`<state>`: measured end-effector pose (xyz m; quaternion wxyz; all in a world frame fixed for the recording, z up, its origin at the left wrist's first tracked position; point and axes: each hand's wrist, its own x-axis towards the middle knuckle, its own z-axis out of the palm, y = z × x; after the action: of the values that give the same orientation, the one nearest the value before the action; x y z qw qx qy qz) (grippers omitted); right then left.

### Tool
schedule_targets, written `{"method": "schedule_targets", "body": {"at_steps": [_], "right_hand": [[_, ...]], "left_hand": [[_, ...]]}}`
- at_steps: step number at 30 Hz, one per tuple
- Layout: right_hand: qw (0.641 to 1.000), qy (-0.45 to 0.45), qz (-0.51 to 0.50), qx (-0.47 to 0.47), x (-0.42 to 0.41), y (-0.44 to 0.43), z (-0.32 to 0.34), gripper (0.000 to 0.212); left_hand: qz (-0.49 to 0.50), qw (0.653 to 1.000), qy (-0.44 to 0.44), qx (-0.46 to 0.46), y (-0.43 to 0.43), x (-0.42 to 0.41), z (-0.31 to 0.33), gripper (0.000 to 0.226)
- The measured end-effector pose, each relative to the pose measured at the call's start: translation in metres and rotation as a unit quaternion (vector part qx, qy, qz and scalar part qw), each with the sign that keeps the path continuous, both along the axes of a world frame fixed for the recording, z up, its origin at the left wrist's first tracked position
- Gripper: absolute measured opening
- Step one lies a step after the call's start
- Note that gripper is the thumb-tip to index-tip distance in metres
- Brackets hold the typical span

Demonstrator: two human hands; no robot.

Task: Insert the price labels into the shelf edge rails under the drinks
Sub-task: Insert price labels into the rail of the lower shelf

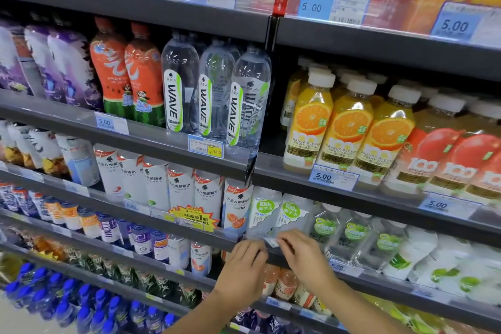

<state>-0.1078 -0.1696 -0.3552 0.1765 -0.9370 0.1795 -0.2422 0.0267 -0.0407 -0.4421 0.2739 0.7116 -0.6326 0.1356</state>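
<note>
Mid-insert rn, imo. Both hands are up at the shelf edge rail (pixel 379 283) under the coconut water bottles (pixel 267 211), w/ a small price label (pixel 272 242) between them. Left hand (pixel 245 266) has its fingers curled in and looks to be pinching the label's left end. Right hand (pixel 306 255) is bent the same way, pinching the right end. It's a bit blurry there, so I can't tell if the label's bottom edge is already in the clear strip or just sitting against it.

Next move, I'd guess: line the label up square w/ the rail and slide or press it down behind the clear front so it sits flat. It's thin paper and a tight slot, so prob needs a light touch and both ends going in together, otherwise it'll buckle or sit crooked. It also shouldn't crowd the 6.00 tag (pixel 338 266), which sits near it, further right on the same rail.

Setting is a shop drinks aisle w/ dark grey shelves in two bays, every level packed. There are WAVE bottles (pixel 206 95) up left and orange juice bottles (pixel 349 127) up right, w/ blue-capped bottles (pixel 67 298) low down on the left. Most rails already carry blue-and-white tags (4.80, 5.00, 3.00), and there's a yellow promo burst (pixel 193 218) on the left bay.
</note>
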Motion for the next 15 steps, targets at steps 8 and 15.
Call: {"method": "schedule_targets", "body": {"at_steps": [8, 15], "right_hand": [[0.985, 0.124, -0.002, -0.117, -0.004, 0.002, -0.013, 0.067], [0.978, 0.169, -0.011, -0.122, -0.002, -0.001, -0.012, 0.063]], "left_hand": [[0.004, 1.0, -0.01, 0.012, 0.011, 0.0, -0.002, 0.021], [0.009, 0.998, -0.031, 0.044, 0.016, 0.0, 0.005, 0.025]]}}
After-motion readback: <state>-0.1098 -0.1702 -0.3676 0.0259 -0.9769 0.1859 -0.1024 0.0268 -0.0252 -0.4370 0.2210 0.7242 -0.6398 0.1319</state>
